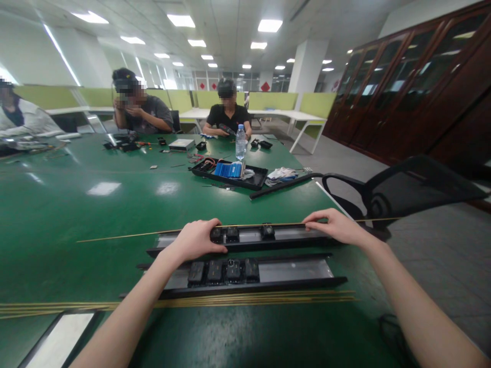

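Observation:
A long black channel-shaped housing with a pale inner face lies across the table, a few black socket modules inside it. My left hand spans this housing near its left part, fingers at the far edge and thumb at the near edge. Along the far edge runs a thin brass rod, sticking out past both ends. My right hand has its fingertips pinched at the rod near the housing's right end. Closer to me sits a second black housing holding several socket modules.
Several brass rods lie in front of the housings. A framed white panel is at lower left. Beyond are a black tray, a bottle, gloves and a black strip. Co-workers sit opposite; a chair stands right.

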